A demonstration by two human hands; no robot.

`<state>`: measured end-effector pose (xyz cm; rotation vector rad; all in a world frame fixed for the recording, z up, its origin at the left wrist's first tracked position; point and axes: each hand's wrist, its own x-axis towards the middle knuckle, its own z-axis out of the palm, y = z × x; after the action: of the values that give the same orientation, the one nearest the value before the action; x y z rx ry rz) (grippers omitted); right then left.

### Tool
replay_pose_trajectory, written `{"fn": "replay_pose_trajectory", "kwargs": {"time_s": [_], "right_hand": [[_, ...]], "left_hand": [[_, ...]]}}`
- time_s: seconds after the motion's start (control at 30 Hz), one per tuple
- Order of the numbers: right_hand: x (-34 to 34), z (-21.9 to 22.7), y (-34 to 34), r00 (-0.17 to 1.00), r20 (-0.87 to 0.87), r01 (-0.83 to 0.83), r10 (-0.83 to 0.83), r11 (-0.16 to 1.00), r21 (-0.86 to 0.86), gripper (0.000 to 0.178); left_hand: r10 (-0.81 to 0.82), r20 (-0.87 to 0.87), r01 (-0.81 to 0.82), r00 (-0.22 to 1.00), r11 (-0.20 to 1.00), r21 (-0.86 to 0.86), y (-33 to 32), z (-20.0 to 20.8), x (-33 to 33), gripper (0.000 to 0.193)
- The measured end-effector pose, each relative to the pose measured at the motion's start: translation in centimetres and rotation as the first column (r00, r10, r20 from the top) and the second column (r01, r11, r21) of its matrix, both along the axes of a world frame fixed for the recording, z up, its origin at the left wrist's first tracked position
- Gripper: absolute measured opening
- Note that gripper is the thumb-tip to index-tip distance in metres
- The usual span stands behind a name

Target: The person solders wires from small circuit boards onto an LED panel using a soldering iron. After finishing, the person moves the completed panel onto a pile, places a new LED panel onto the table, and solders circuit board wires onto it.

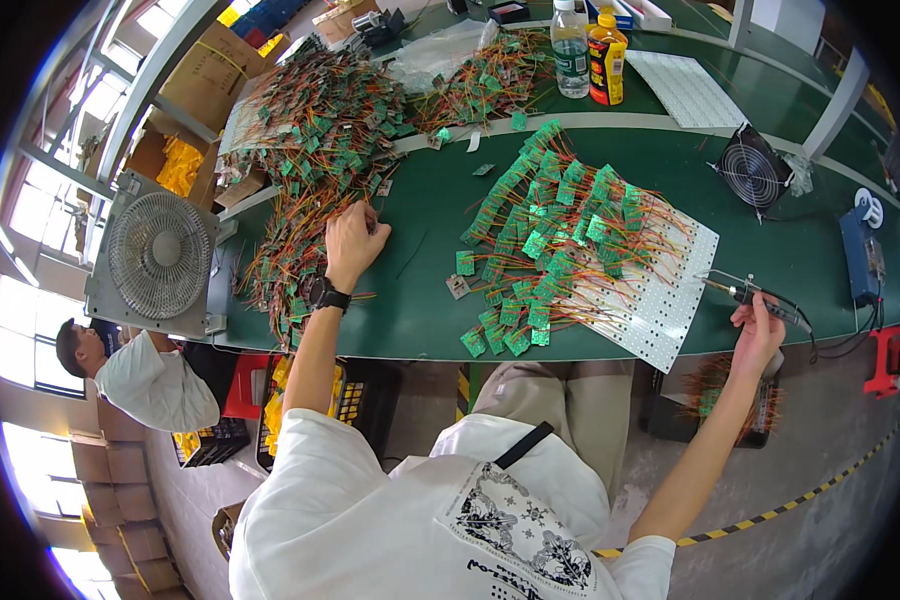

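My left hand (356, 244), with a dark watch on the wrist, reaches into a long heap of small circuit boards with red and yellow wires (300, 215). Its fingers are curled together at the heap's right edge, and what they hold is hidden. In my right hand (759, 332) is a soldering iron (742, 292), its metal tip pointing left over the edge of a white perforated plate (660, 310). Green circuit boards (545, 235) lie in overlapping rows at the plate's left, their wires stretching across it.
At the back stand a water bottle (570, 55) and a yellow bottle (607, 60), left of another white plate (685, 88). A small black fan (753, 170) and a blue box with a spool (860, 255) sit right. A large fan (160, 255) and a seated person (155, 380) are left.
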<state>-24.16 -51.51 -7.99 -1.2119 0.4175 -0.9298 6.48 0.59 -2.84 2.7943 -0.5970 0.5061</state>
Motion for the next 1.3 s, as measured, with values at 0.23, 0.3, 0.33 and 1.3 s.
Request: {"fn": "replay_pose_trajectory", "kwargs": {"time_s": [0.23, 0.3, 0.33, 1.3], "right_hand": [[-0.1, -0.4, -0.2, 1.000, -0.015, 0.010, -0.010, 1.000, 0.002, 0.021], [-0.2, -0.4, -0.5, 1.000, -0.025, 0.018, -0.018, 1.000, 0.006, 0.021], [-0.2, -0.5, -0.6, 1.000, -0.020, 0.014, -0.014, 1.000, 0.004, 0.021], [0.5, 0.7, 0.0, 0.995, -0.088, 0.040, -0.040, 0.999, -0.002, 0.017]], "left_hand": [[0.027, -0.043, -0.038, 0.999, 0.958, -0.284, -0.7, 1.6, -4.3, 0.029], [-0.008, -0.045, -0.005, 0.999, 0.955, -0.298, -0.4, 1.4, -5.6, 0.029], [-0.029, -0.071, 0.013, 0.997, 0.977, -0.214, -0.1, 1.4, -6.2, 0.027], [-0.858, -0.502, 0.450, 0.110, 0.493, -0.745, -25.0, 4.8, -11.3, 0.009]]}}
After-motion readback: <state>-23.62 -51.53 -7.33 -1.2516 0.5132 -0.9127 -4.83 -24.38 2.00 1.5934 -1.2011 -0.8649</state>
